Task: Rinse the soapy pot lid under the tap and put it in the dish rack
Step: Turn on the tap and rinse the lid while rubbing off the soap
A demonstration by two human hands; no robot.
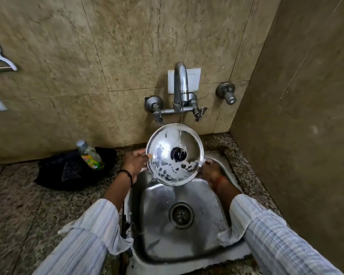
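Note:
A round steel pot lid (167, 143) with a black knob in its middle is held over the steel sink (203, 199), tilted toward me. White soap foam clings to its lower part. A thin stream of water from the wall tap (180, 84) falls on its upper right. My left hand (134, 162) grips the lid's left rim and my right hand (209, 171) grips its right rim from below. No dish rack is in view.
A bottle of yellow-green dish liquid (90, 155) lies on a black cloth (68, 171) on the granite counter left of the sink. A second tap (226, 93) sticks out of the wall at the right. A side wall closes off the right.

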